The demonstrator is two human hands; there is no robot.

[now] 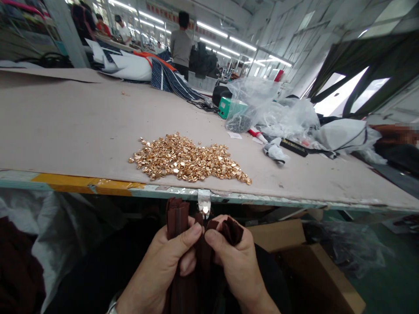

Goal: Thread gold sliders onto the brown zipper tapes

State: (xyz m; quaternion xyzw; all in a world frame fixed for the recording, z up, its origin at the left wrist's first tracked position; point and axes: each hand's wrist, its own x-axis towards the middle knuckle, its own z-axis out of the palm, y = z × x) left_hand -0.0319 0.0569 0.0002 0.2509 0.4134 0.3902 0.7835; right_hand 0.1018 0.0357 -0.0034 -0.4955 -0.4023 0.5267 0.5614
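My left hand (160, 253) is closed round a folded bundle of dark brown strips (177, 218) that look like zipper tape. My right hand (240, 257) grips a second brown bundle (231, 230), its ends curling out over the fingers. Between my two thumbs a brown strip end is pinched, close below a small shiny metal holder (204, 204) fixed to the table's front edge. On the table, just beyond the hands, lies a heap of small gold-coloured metal pieces (186, 159), resembling zipper sliders. The lower lengths of the strips hang down between my forearms.
Paper covers the table (72, 126). Clear plastic bags (275, 109), a green box (224, 107) and a black bar (293, 147) lie at right. Striped fabric (166, 78) is at the back. Below stands an open cardboard box (321, 270). Several people are in the background.
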